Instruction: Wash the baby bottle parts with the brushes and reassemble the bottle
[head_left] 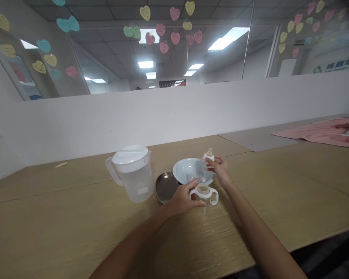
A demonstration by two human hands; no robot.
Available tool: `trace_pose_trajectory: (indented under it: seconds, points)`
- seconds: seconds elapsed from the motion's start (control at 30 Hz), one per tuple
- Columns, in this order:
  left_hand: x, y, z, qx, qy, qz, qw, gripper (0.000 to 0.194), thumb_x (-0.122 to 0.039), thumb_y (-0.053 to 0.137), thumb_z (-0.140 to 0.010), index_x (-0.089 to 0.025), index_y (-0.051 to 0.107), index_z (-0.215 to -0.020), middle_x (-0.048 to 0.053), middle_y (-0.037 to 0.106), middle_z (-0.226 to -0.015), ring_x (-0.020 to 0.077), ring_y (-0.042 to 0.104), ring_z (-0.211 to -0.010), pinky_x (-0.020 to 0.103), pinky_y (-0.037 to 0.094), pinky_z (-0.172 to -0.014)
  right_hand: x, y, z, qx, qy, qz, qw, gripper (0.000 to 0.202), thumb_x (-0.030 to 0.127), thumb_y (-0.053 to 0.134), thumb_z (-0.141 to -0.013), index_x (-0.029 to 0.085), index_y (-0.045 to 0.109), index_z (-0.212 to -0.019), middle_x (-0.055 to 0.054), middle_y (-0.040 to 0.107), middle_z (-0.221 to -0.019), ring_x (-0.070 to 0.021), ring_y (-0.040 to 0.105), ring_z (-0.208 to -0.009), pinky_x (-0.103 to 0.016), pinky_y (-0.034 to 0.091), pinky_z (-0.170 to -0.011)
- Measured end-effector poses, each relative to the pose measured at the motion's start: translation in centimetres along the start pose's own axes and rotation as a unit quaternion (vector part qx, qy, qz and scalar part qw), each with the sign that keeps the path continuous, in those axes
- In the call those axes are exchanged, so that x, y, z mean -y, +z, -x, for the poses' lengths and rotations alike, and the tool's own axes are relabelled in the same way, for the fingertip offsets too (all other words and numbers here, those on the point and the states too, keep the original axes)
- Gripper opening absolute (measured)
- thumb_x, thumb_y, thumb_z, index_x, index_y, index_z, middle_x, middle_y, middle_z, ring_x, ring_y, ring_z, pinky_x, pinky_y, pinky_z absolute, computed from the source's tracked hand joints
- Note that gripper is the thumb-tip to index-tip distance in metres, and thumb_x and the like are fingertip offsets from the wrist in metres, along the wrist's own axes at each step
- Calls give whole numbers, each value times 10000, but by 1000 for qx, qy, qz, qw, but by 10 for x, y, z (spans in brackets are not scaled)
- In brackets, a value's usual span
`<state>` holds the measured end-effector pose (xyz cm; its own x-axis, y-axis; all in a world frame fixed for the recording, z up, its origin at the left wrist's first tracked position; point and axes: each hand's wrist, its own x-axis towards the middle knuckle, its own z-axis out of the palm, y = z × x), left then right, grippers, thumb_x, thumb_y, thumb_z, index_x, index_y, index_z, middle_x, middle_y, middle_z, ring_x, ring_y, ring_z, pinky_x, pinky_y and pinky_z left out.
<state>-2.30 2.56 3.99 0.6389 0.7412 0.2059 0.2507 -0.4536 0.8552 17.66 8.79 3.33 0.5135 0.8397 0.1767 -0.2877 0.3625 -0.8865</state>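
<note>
A clear baby bottle (pixel 203 199) with a white two-handled collar stands upright on the table, its mouth uncovered. My left hand (pixel 184 198) is closed round its left side. In my right hand (pixel 219 168) is the bottle's nipple top (pixel 209 155), a clear teat on a white ring, with a clear tube hanging below it. The teat points up, above and slightly right of the bottle. Behind both hands sits a pale blue bowl (pixel 182 168). A dark metal tray (pixel 165 188) lies left of the bottle, partly hidden by my left hand.
A translucent pitcher (pixel 138 180) with a white lid stands left of the tray on the wooden table (pixel 75 232). A pink cloth (pixel 314 133) lies at the far right. A small pale piece (pixel 61 164) is at the far left. A white wall (pixel 133 120) closes off the back.
</note>
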Motion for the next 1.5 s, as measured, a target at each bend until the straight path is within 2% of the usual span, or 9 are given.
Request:
trace_pose_trajectory:
  seconds: [0.17, 0.37, 0.43, 0.53, 0.63, 0.9, 1.03, 1.23, 1.5]
  points:
    - [2, 0, 0, 10, -9, 1, 1000, 915, -389, 793, -596, -189, 384, -1390, 96, 599, -1237, 170, 607, -800, 329, 475, -817, -13, -5, -8, -28, -52, 43, 997, 552, 359, 806, -507, 211, 504, -944, 66, 577, -643, -117, 577, -578, -244, 544, -474]
    - [-1, -1, 0, 8, -7, -21, 1000, 862, -418, 780, -609, -157, 437, -1356, 86, 657, -1107, 198, 608, -838, 350, 461, -856, -28, -13, -17, -36, -76, 68, 994, 551, 372, 784, -516, 202, 494, -953, 44, 592, -727, -131, 581, -634, -289, 540, -562]
    - [-2, -2, 1, 10, -4, -24, 1000, 854, -410, 776, -617, -157, 434, -1357, 88, 647, -1134, 209, 608, -873, 353, 457, -874, -31, -13, -18, -35, -92, 100, 990, 542, 364, 776, -521, 194, 493, -950, 23, 604, -769, -139, 590, -664, -307, 532, -622]
    - [-4, -2, 1, 8, 0, -23, 1000, 842, -391, 775, -620, -171, 434, -1358, 90, 612, -1209, 214, 602, -912, 344, 458, -878, -32, -10, -15, -28, -142, 144, 979, 527, 352, 758, -544, 189, 481, -962, -19, 614, -874, -163, 610, -772, -329, 515, -717]
    - [-5, -2, 1, 6, -8, -29, 1000, 816, -357, 774, -625, -171, 447, -1348, 84, 633, -1169, 199, 604, -857, 335, 469, -837, -30, -7, -10, -21, -194, 153, 969, 521, 355, 730, -582, 192, 459, -997, -50, 598, -975, -180, 605, -866, -342, 505, -770]
    - [-6, -2, 1, 5, -6, -29, 1000, 806, -353, 771, -625, -152, 458, -1340, 73, 668, -1063, 169, 590, -773, 310, 463, -786, -35, -7, -3, -3, -260, 265, 929, 462, 373, 649, -665, 180, 462, -1042, -96, 566, -1036, -208, 589, -898, -372, 500, -786]
    - [-6, -2, 1, 4, -13, -36, 999, 809, -357, 769, -627, -150, 455, -1343, 72, 674, -1055, 177, 596, -783, 313, 462, -791, -38, -8, 0, 6, -257, 338, 905, 439, 379, 599, -702, 189, 470, -1076, -105, 597, -1038, -230, 601, -895, -391, 483, -787]
    - [-8, -2, 2, 5, 6, -30, 1000, 790, -335, 764, -639, -164, 455, -1346, 78, 642, -1155, 253, 583, -1001, 336, 451, -868, -36, -11, 1, 45, -253, 415, 873, 395, 462, 579, -704, 200, 492, -987, -90, 632, -937, -261, 596, -888, -397, 449, -793]
    - [-9, -3, 2, 14, 4, -29, 999, 792, -362, 762, -643, -164, 453, -1345, 88, 637, -1159, 246, 602, -957, 349, 461, -863, -37, -13, 1, 18, -240, 359, 902, 385, 439, 584, -669, 204, 512, -965, -55, 621, -919, -232, 576, -854, -369, 437, -791]
